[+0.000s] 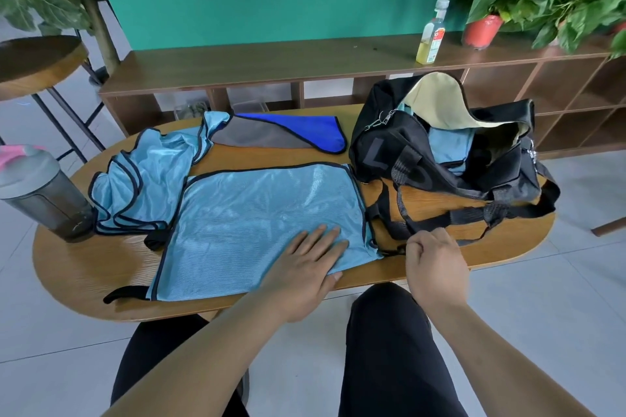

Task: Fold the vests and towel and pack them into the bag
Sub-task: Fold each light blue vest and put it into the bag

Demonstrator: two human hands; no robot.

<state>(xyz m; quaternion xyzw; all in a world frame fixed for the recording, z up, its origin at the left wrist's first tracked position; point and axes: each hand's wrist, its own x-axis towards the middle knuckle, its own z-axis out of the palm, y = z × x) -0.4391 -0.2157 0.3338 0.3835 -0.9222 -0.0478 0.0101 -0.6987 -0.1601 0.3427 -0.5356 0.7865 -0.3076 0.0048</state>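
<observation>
A person, seen from a head-worn camera, wears plain black trousers point(389, 349) of a dark, matte cloth that covers both thighs and shows only faint, soft creases near the knees. Both forearms are bare along the whole length that shows, from the lower edge of the view up to the wrists. The bare left hand point(305, 267) and the bare right hand point(435, 264) have short, plain fingernails.
</observation>
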